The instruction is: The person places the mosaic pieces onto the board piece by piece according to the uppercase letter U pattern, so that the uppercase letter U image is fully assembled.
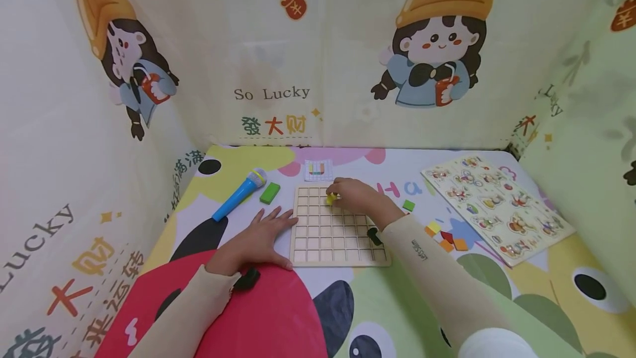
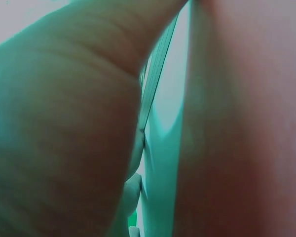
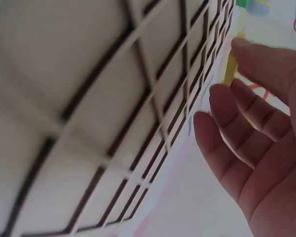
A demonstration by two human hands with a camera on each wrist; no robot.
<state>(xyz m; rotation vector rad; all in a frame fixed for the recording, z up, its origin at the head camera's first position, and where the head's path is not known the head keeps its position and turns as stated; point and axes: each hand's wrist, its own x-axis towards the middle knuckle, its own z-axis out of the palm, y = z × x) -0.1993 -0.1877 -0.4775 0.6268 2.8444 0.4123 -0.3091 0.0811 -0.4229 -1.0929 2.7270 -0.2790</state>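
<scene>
The patterned counter (image 1: 358, 300) carries all items. An illustrated board (image 1: 498, 209) is placed at the right, and a wooden grid board (image 1: 328, 248) is set at the centre. The left hand (image 1: 261, 236) is positioned at the left edge of the grid board, its fingers (image 1: 286, 222) straight and spread. The right hand (image 1: 360, 198) is held over the far part of the grid board. A blue toy microphone (image 1: 240, 195) is located at the far left. A printed card (image 1: 318, 170) is laid just beyond the grid board, and a green block (image 1: 270, 193) is placed beside the microphone. Yellow, red and orange tiles (image 1: 460, 244) are scattered between the two boards. A yellow piece (image 1: 331, 199) is pinched between the thumb (image 3: 266, 61) and fingertips of the right hand; whether the grid board is touched by it cannot be told.

The pinch is shown clearly in the right wrist view; in the head view, the piece is partly covered. The full layout is shown only in the head view. The left wrist view is filled mostly by blurred skin.
</scene>
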